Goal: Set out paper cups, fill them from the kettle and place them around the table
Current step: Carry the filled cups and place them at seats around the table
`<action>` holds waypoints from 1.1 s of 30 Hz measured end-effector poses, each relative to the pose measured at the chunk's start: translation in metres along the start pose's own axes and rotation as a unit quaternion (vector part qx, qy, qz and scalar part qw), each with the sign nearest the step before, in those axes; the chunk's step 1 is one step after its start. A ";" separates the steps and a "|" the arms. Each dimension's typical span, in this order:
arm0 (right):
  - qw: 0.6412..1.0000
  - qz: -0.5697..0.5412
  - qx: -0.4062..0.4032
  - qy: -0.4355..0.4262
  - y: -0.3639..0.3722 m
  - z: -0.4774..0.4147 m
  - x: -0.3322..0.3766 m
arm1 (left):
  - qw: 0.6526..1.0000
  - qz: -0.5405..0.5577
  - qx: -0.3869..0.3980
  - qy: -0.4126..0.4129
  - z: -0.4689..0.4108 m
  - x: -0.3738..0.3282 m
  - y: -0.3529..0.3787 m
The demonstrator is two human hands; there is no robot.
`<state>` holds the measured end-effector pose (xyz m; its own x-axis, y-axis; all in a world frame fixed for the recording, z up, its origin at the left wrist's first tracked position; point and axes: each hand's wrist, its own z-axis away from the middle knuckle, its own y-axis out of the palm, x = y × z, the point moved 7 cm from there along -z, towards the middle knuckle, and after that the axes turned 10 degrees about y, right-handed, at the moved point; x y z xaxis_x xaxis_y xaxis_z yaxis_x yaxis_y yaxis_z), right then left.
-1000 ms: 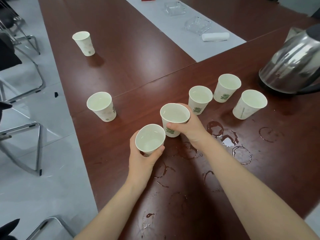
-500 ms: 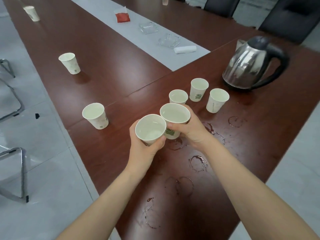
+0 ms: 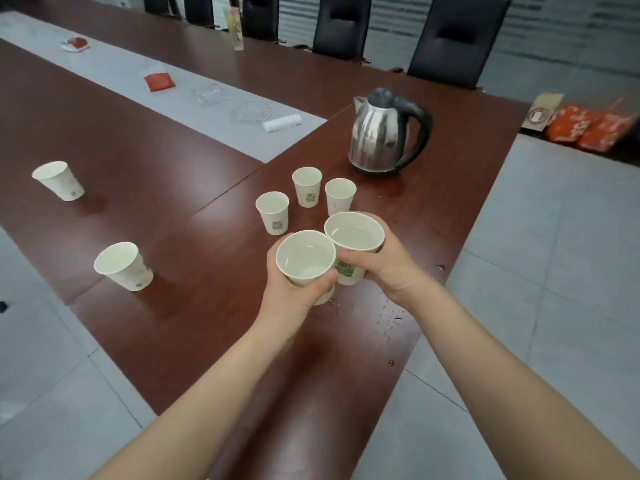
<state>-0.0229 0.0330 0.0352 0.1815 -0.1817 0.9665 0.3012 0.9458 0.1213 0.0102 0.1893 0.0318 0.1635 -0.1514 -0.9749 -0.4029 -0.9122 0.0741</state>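
My left hand (image 3: 294, 299) grips a filled white paper cup (image 3: 304, 259), held above the dark red table (image 3: 166, 216). Touching it on the right is a second filled cup (image 3: 354, 235) with a green logo, gripped by my right hand (image 3: 391, 268). Three more cups (image 3: 306, 187) stand clustered on the table just beyond my hands. Behind them stands a steel kettle (image 3: 381, 133) with a black handle. Two single cups stand along the left edge, one near (image 3: 124, 266) and one farther (image 3: 59, 180).
A grey strip (image 3: 145, 84) runs down the table's middle with red packets (image 3: 159, 81), glass ashtrays (image 3: 251, 110) and a rolled white towel (image 3: 281, 122). Black chairs (image 3: 457, 36) line the far side. Grey floor lies left and right; orange bags (image 3: 585, 126) sit at the far right.
Both hands have lifted their cups off the table and carried them up and to the right. My view has swung right, bringing the kettle and the far chairs into sight.
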 end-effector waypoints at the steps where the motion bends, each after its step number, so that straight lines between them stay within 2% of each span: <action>1: 1.000 0.000 -0.006 -0.002 -0.014 0.008 0.004 | 1.000 0.004 0.009 -0.006 0.002 -0.001 0.016; 8: 0.999 -0.022 -0.042 -0.010 -0.119 0.045 0.027 | 0.999 0.025 0.033 -0.024 0.009 -0.007 0.125; 13: 0.999 -0.024 -0.037 -0.018 -0.201 0.065 0.044 | 0.998 0.038 0.057 -0.008 0.004 -0.007 0.214; 21: 0.998 -0.017 -0.053 0.021 -0.316 0.079 0.065 | 0.993 0.066 0.096 -0.006 -0.016 0.004 0.336; 33: 0.995 -0.031 -0.090 0.013 -0.474 0.026 0.108 | 0.989 0.030 0.144 0.029 -0.126 0.039 0.489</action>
<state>-0.1700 -0.4283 0.0878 0.1813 -0.2483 0.9516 0.4751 0.8693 0.1363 -0.0669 -0.3110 0.0570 0.1798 -0.2322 -0.9559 -0.6525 -0.7553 0.0607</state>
